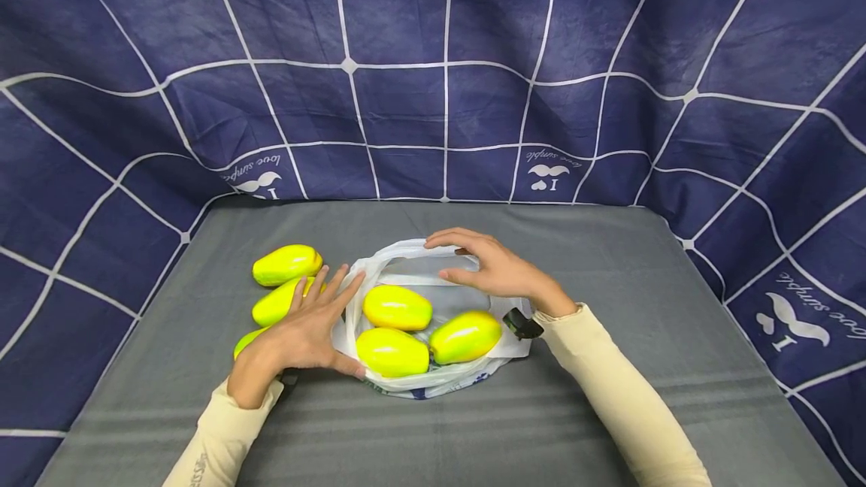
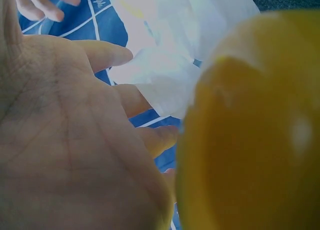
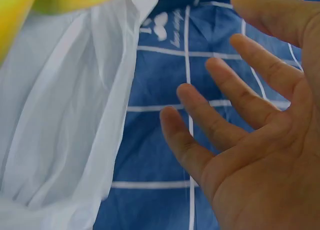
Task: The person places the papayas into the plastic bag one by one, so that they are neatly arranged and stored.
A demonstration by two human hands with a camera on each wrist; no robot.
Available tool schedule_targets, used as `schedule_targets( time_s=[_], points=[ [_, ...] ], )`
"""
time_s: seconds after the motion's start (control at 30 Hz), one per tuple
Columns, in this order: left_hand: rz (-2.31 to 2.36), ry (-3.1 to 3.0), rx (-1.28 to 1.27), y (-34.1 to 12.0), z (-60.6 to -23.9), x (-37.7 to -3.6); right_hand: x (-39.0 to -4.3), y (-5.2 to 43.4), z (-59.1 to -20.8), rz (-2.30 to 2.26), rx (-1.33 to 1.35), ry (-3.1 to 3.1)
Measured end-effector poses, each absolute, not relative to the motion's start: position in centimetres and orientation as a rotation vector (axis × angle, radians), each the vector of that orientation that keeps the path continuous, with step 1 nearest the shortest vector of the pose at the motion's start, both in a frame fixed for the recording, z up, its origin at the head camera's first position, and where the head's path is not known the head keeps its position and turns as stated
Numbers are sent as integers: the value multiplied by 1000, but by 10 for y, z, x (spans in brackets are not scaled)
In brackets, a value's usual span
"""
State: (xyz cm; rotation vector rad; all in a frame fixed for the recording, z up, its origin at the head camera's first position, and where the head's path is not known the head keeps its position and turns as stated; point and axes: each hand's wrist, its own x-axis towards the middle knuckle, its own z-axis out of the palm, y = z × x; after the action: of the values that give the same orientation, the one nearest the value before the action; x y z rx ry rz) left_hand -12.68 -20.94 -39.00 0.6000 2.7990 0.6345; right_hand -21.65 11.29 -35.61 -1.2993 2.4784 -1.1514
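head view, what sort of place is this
Likely a makeshift indoor tabletop setup, though the room itself is hidden: a patterned blue cloth hangs behind and along both sides, and a plain grey cloth covers the work surface.

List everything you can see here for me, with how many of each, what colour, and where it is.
Fruits in the bag: 3, yellow-green, grouped toward the near side
Fruits outside: 3, yellow-green, in a row left of the bag, two partly hidden by a hand
Plastic bag: 1, white with some dark print, mouth open, mid-table
Table cloth: 1, grey, under everything
Patterned cloth: count unclear, navy with white grid and motifs, behind and at both sides
Small device: 1, black, at the right wrist
Sleeves: 2, cream, on both forearms
Left hand: 1, bare, at the bag's left side
Right hand: 1, bare, over the bag's far right
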Motion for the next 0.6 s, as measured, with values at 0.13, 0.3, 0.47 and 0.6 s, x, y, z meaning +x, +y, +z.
schedule_targets(
  time_s=[0.13, 0.3, 0.47, 0.6],
  points=[
    [641, 2801, 605, -209, -391, -127, -212, 138, -360, -1279, -1210, 2484],
    [617, 2806, 591, -209, -390, -127, -206, 172, -371, -1354, -1110, 2528],
    [617, 2815, 598, -209, -390, -127, -202, 201, -387, -1457, -966, 2554],
    [628, 2811, 602, -208, -390, -128, -200, 217, -403, -1499, -914, 2560]
  ],
)
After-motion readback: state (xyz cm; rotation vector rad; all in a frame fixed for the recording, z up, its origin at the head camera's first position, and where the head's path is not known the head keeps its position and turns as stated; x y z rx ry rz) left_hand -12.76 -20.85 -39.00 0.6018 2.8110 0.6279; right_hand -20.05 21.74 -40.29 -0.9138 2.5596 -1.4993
